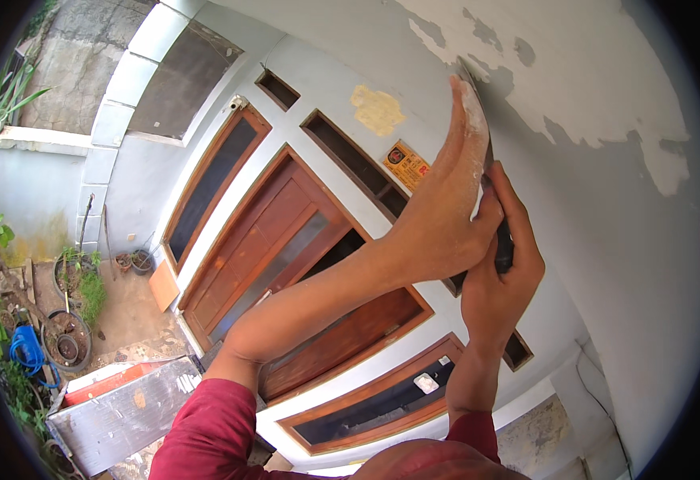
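Overhead, both my hands are raised to the pale ceiling (558,88), where ragged white patches border bare-looking grey areas. A scraper with a dark handle (505,250) is held up against that surface, its thin blade seen nearly edge-on. My left hand (446,200) has long fingers laid straight along the blade, dusted with white, while its thumb side closes near the handle. Below it, my right hand (502,280) wraps round the handle, with one finger reaching up toward the blade. The hands partly hide the blade.
Behind my arms is a wall with a wooden door (270,232), framed windows (214,180) and a yellow sticker (406,166). Low at the left stand a worn silvery panel (126,416), potted plants (67,340) and a blue coiled item (26,350). A cable (602,400) hangs at the right.
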Tool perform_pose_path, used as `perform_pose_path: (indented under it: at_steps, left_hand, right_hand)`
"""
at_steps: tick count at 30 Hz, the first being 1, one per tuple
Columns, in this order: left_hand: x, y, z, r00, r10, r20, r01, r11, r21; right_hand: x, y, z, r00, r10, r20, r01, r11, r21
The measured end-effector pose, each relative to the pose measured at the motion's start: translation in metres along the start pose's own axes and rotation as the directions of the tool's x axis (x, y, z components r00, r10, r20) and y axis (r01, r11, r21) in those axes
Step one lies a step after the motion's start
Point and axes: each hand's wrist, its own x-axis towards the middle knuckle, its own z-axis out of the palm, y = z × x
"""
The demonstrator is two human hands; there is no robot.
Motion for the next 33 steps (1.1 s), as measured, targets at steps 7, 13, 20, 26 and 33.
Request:
perform_pose_path:
  at_steps: [7,13,20,26,33]
  left_hand:
    - [0.001,-0.006,-0.02,1.0,0.001,-0.001,-0.001,0.999,0.051]
    - [0.016,-0.014,-0.028,0.998,-0.046,-0.053,0.045,0.999,-0.023]
    - [0.018,-0.013,-0.038,0.999,-0.015,-0.034,0.014,0.999,-0.046]
    - [0.016,-0.009,-0.044,0.997,-0.066,0.051,0.069,0.996,-0.063]
    - [0.021,-0.013,-0.051,0.997,-0.077,0.018,0.077,0.997,-0.011]
  right_hand:
    - [0.003,-0.005,0.021,1.0,0.005,-0.029,-0.003,0.998,0.064]
    - [0.024,-0.008,0.034,0.999,-0.043,-0.013,0.044,0.998,0.034]
    - [0.028,-0.01,0.036,0.995,-0.099,-0.031,0.098,0.995,-0.018]
    - [0.023,-0.01,0.037,0.993,-0.108,-0.042,0.108,0.994,0.009]
    - [0.02,-0.019,0.041,1.0,-0.017,-0.022,0.018,0.997,0.076]
